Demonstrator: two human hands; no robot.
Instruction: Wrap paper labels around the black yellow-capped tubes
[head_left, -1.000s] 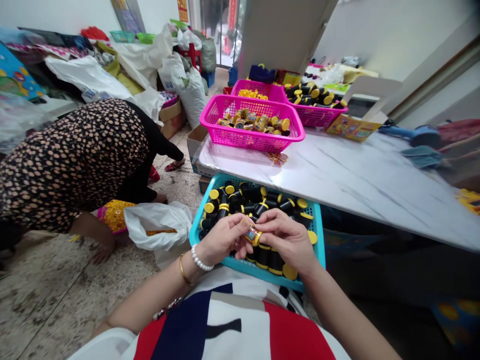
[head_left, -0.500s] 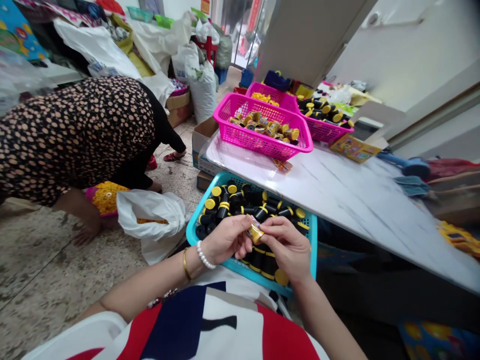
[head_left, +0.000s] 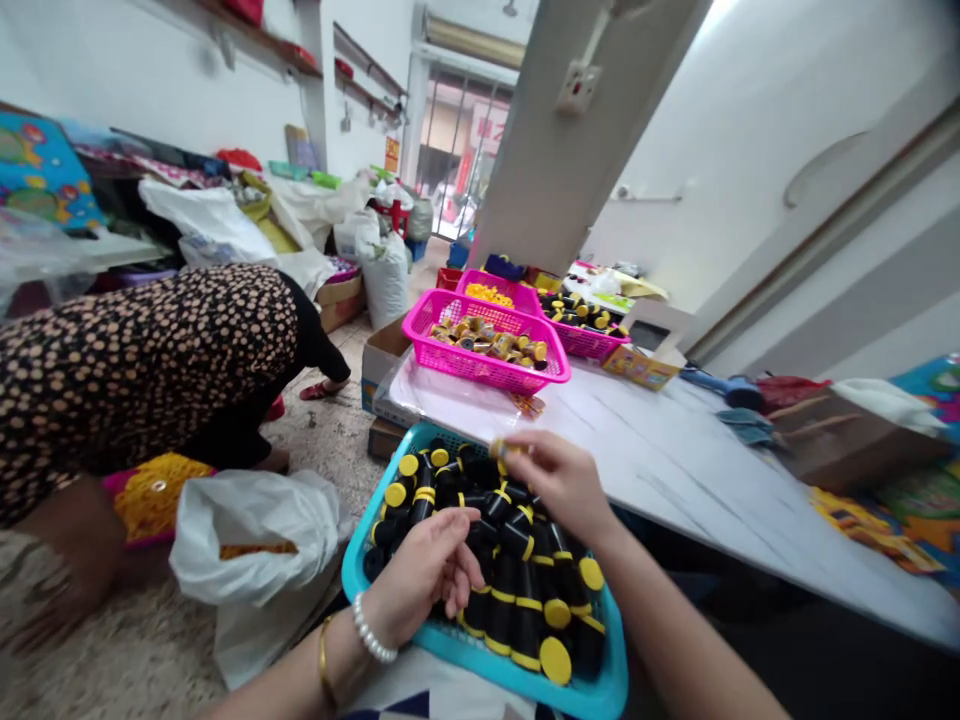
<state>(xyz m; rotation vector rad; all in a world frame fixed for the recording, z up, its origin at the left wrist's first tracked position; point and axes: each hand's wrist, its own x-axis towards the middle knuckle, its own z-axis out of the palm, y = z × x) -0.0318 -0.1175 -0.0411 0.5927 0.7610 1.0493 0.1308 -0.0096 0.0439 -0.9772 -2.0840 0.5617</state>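
In the head view my right hand [head_left: 559, 485] pinches a small gold-labelled cylinder [head_left: 501, 450] over the far side of the blue basket. The cylinder is partly covered by my fingers. My left hand [head_left: 435, 570], with a pearl bracelet [head_left: 371, 630] and a gold bangle at its wrist, hovers over the near left part of the basket. Its fingers are loosely curled and apart, with nothing in them. Below both hands, the blue basket [head_left: 611, 655] holds many black cylinders with yellow caps [head_left: 517, 535]. Similar gold-labelled cylinders [head_left: 487, 340] fill a pink basket [head_left: 484, 370] beyond.
The pink basket stands on a white marbled table [head_left: 675, 455]. Behind it are another pink basket [head_left: 589, 342] of black cylinders and a box [head_left: 645, 365]. To the left, a person [head_left: 150, 370] bends near an open white sack [head_left: 255, 580] on the floor.
My hands have parted. My right hand has carried the gold-labelled cylinder forward, toward the pink basket; my left hand has let go of it. The camera view has tilted up.
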